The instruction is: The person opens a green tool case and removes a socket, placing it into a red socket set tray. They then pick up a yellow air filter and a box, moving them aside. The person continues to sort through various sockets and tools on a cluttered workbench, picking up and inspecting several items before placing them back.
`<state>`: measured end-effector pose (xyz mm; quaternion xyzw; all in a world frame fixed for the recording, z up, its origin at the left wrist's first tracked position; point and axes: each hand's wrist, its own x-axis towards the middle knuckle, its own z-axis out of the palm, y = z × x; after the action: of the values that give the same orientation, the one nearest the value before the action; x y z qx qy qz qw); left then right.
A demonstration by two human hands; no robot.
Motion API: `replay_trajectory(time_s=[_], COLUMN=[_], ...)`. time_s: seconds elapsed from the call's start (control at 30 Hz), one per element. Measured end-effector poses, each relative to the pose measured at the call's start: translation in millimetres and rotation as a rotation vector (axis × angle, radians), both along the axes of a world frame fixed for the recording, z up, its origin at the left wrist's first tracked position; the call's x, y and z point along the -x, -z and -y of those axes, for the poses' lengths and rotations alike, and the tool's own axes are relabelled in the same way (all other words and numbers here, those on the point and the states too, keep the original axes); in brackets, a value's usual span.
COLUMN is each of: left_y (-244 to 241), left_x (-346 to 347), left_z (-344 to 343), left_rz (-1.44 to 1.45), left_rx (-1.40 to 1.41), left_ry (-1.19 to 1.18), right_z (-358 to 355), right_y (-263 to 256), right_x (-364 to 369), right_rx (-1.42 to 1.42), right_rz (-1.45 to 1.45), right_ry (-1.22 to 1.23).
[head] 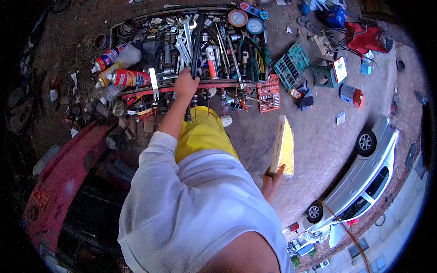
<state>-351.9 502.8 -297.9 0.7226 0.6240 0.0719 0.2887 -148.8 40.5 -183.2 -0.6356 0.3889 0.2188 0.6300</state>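
My left hand [186, 86] is closed around a long black bar [197, 44], whose upper part lies over the tool tray and whose lower end [187, 115] hangs past the tray's red front edge. Under and beside the bar are combination wrenches [187, 32], sockets and ratchets. A white and red tube [211, 63] rests to its right. My right hand [272, 179], off to the right above the paving, grips the lower end of a pleated yellow air filter [284, 146] with a pale frame. Its fingers are partly hidden by the filter.
Spray cans [129, 78] lie at the tray's left, pressure gauges [238, 18] at its back right. Right of the tray are a green socket case [292, 65], a red socket case [269, 97] and a green stool [321, 75]. A silver car [358, 177] stands right; a red vehicle panel [65, 181] is left.
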Motion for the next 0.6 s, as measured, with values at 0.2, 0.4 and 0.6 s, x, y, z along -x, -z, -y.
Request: replay_trajectory(time_s=[0.2, 0.4, 0.6], left_y=[-3.7, 52.2, 63.5], left_x=[-43.2, -123.3, -149.9], left_z=[-69.8, -134.2, -138.7], left_rz=[0.158, 0.019, -0.112], left_rx=[-0.211, -0.091, -0.091], left_ry=[0.183, 0.113, -0.058], right_z=[0.1, -20.5, -13.5], right_y=[-3.7, -28.4, -34.6], right_x=[7.9, 18.2, 29.5], right_rx=[-0.023, 0.09, 0.032], right_rz=[0.025, 0.002, 0.028], right_ry=[0.014, 0.126, 0.176])
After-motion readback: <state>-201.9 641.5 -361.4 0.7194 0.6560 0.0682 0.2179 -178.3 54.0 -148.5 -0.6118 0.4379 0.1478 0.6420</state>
